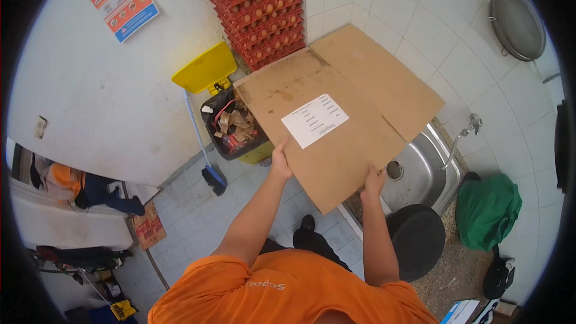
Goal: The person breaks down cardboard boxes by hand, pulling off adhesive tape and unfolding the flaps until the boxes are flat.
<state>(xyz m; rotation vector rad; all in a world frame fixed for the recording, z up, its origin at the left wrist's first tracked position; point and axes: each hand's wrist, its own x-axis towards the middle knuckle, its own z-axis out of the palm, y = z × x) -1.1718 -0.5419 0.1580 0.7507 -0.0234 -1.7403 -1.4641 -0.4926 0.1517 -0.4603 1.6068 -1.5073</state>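
Observation:
A large flattened cardboard box (pixel 342 153) is held out in front of me, tilted, with stains near its far edge. A white printed label (pixel 315 120) is stuck on its upper face. My left hand (pixel 281 162) grips the cardboard's left edge, the fingers partly hidden beneath it. On the near right edge, my right hand (pixel 374 182) holds on as well. The far part of the cardboard is close to a tall stack of red egg trays (pixel 261 9) filled with brown eggs; whether they touch, I cannot tell.
Left of the cardboard stands an open yellow bin (pixel 256 154) full of waste, beside a blue broom (pixel 213 180). A steel sink (pixel 418 175) with a tap (pixel 463 132), a black round object (pixel 417 243) and a green bag (pixel 488 211) are at right. Another person (pixel 96 191) is at far left.

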